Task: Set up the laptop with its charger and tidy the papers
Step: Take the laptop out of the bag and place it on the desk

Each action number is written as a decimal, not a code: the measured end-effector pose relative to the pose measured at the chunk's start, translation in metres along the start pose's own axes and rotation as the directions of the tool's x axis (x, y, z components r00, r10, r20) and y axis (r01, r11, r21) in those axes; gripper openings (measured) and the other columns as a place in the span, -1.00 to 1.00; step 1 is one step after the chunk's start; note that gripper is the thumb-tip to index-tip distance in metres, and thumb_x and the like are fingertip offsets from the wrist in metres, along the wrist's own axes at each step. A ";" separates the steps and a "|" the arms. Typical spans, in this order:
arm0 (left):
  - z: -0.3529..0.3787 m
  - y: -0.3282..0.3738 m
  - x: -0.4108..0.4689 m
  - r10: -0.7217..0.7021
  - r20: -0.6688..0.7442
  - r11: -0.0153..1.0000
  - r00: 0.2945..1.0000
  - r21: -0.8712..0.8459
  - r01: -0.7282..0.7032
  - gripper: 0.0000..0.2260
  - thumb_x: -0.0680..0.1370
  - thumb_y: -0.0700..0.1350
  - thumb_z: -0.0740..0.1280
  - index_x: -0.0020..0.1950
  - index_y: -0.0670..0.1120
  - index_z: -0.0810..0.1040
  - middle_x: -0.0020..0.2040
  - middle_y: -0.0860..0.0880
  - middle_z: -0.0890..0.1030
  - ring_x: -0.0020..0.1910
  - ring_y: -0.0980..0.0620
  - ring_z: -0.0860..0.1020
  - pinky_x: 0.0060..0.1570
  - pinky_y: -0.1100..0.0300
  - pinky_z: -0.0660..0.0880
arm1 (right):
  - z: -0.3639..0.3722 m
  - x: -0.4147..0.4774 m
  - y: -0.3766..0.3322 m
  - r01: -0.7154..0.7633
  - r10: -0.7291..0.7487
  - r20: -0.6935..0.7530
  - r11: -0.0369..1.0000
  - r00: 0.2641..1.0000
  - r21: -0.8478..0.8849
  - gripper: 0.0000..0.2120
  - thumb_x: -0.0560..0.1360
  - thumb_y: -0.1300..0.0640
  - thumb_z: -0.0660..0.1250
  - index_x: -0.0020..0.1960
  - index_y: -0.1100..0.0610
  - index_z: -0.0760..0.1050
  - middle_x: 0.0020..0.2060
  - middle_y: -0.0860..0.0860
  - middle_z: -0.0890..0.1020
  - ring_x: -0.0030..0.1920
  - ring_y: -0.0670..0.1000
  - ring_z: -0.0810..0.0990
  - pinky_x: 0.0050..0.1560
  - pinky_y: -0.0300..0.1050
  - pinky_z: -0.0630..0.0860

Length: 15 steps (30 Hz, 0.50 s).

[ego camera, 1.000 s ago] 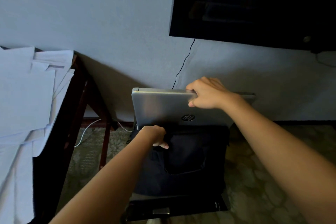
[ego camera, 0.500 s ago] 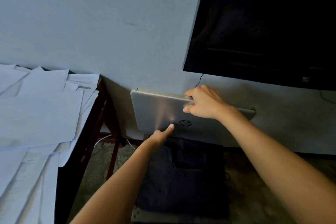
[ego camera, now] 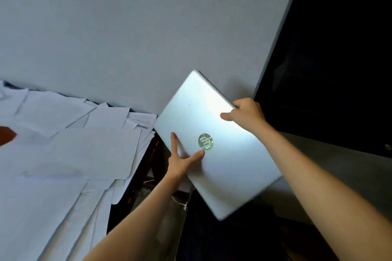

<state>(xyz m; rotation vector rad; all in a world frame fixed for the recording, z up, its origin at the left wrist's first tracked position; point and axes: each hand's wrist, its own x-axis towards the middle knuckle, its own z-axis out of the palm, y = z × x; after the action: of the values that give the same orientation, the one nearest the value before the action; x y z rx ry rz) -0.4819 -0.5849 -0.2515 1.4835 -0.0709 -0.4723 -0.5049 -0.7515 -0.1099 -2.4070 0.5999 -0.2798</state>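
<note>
Closed laptop [ego camera: 233, 167] is up in the air, tilted, lid towards us: the right hand [ego camera: 246, 112] grips its far edge, fingers curled over, while the left hand [ego camera: 180, 160] braces the lid with thumb and forefinger splayed flat. Left of the laptop, papers [ego camera: 74, 144] sprawl unsorted across the worktop [ego camera: 146, 154]. No charger in sight, so I'd say nearly everything remains.

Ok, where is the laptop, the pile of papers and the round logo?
laptop [ego camera: 229, 167]: head view, bare silver lid just below the logo.
papers [ego camera: 74, 150]: head view, top sheet of the messy pile on the left.
logo [ego camera: 205, 141]: head view, centre of the round badge on the lid.
</note>
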 end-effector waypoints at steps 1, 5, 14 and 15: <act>-0.011 0.005 0.000 0.013 -0.026 0.999 1.000 0.037 -0.012 0.16 -0.01 0.25 0.52 0.47 0.34 -0.06 0.47 0.02 0.24 0.39 -0.05 0.33 0.37 -0.05 0.32 | 0.004 0.004 -0.006 -0.014 0.013 0.019 0.998 1.000 0.060 -0.61 0.34 0.14 0.46 -0.44 0.17 0.27 -0.47 0.05 0.34 -0.39 0.03 0.32 -0.37 -0.17 0.20; -0.058 0.033 -0.010 0.111 -0.130 0.981 0.985 0.173 -0.088 0.04 0.10 0.23 0.51 0.51 0.17 0.12 0.45 -0.03 0.31 0.43 -0.03 0.29 0.35 0.16 0.25 | 0.033 0.018 -0.025 -0.085 0.065 0.094 0.968 0.993 0.234 -0.68 0.33 0.15 0.48 -0.45 0.12 0.38 -0.42 0.03 0.46 -0.35 0.02 0.43 -0.27 -0.16 0.37; -0.179 0.057 -0.041 0.041 -0.305 0.996 0.952 -0.068 -0.064 -0.34 0.44 -0.20 0.46 0.48 -0.01 0.27 0.42 -0.01 0.31 0.11 0.10 0.39 -0.19 0.38 0.47 | 0.115 0.011 -0.116 -0.093 -0.027 0.284 0.912 0.959 0.400 -0.57 0.12 0.15 0.55 -0.04 0.06 0.54 -0.02 0.03 0.64 -0.03 0.02 0.61 0.15 0.01 0.54; -0.195 0.058 -0.047 0.040 -0.326 0.995 0.945 -0.074 -0.068 -0.34 0.44 -0.19 0.46 0.48 0.00 0.27 0.43 0.00 0.31 0.12 0.10 0.39 -0.19 0.37 0.47 | 0.127 0.008 -0.128 -0.103 -0.025 0.285 0.900 0.958 0.424 -0.45 0.11 0.18 0.55 0.08 0.05 0.53 0.02 0.05 0.63 -0.01 0.06 0.63 0.15 0.03 0.55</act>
<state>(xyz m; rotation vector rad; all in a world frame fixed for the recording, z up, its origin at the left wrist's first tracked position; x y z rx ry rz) -0.4444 -0.3847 -0.2041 1.4550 0.1663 -0.1796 -0.4096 -0.5988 -0.1278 -1.9496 0.4017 -0.0376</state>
